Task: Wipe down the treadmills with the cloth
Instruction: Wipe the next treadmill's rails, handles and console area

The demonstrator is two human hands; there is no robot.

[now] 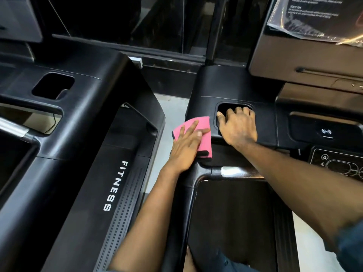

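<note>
Item 1, cloth (202,122): pink, folded flat. It lies on the left near corner of the treadmill console (235,89), with its near end turned down over the console's front edge. Its long side runs roughly from the near edge away from me.

Item 2, left hand (186,148): on top of the cloth, fingers straight and spread, pressing it to the surface. Nothing is gripped. This is the working hand and the only one touching the cloth.

Item 3, right hand (238,128): just beside the cloth on its right and not touching it. The fingers are hooked over the near rim of the cup holder (229,107), with the thumb along its left rim. I judge it a brace.

Item 4, room to move:
- To the right, bare console top runs beyond the cup holder towards the control panel (334,163), but my right hand blocks that path and would have to lift first.
- Away from me, the console top is open up to its far edge.
- To the left, the console ends at once. A strip of floor (170,107) separates it from the neighbouring treadmill (88,134).
- Towards me, the surface drops to the handlebar (237,171).
</note>
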